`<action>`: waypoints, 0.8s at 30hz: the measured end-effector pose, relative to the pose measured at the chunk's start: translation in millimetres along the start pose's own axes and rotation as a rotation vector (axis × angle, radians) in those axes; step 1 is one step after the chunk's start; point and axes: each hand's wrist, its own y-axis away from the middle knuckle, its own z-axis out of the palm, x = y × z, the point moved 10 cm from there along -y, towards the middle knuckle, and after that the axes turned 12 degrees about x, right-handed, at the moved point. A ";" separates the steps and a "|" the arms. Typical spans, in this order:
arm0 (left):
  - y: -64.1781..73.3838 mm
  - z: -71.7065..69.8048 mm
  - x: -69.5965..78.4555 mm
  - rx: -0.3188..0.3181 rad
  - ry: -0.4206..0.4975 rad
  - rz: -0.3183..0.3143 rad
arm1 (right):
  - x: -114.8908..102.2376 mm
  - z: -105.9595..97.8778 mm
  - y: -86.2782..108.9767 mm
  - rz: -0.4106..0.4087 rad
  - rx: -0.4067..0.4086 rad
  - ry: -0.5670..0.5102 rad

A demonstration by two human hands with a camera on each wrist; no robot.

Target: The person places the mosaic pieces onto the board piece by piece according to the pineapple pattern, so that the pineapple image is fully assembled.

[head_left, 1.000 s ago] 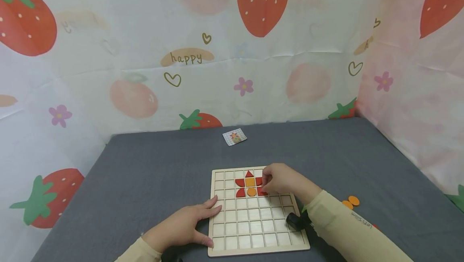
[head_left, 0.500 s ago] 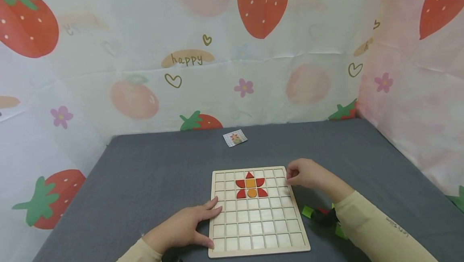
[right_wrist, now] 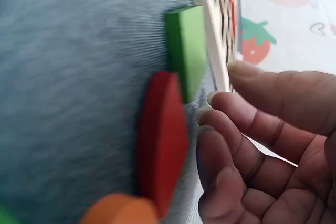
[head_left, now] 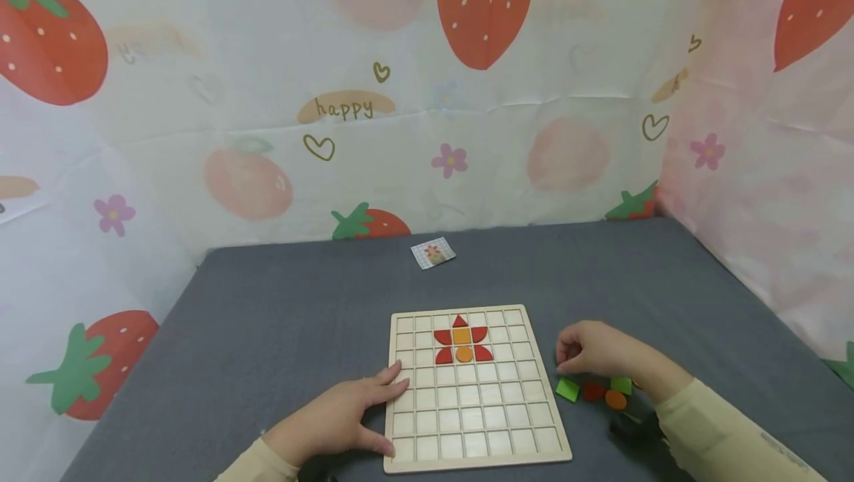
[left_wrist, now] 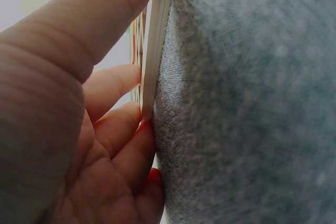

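Right hand shifted right of board, loosely curled, just beside 1 green square.

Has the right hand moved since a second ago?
Yes: the right hand has moved off the grid board, to its right and slightly toward the person, in the head view.

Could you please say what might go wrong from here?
The right hand might nudge or pick the wrong piece, as a green block, a red piece and an orange disc lie close beside it. The left hand touches the board at its edge; a push could shift it and jog the pieces laid there.
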 end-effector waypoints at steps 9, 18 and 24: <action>-0.7 2.1 -2.0 -0.008 -0.004 -0.007 | 2.3 7.7 10.6 -0.042 -0.045 -0.059; -0.2 -0.5 0.0 0.001 -0.007 0.005 | -5.3 14.6 15.9 -0.068 -0.093 0.009; 0.3 -0.4 0.8 0.003 -0.009 0.007 | -3.3 15.4 15.8 -0.062 -0.100 0.013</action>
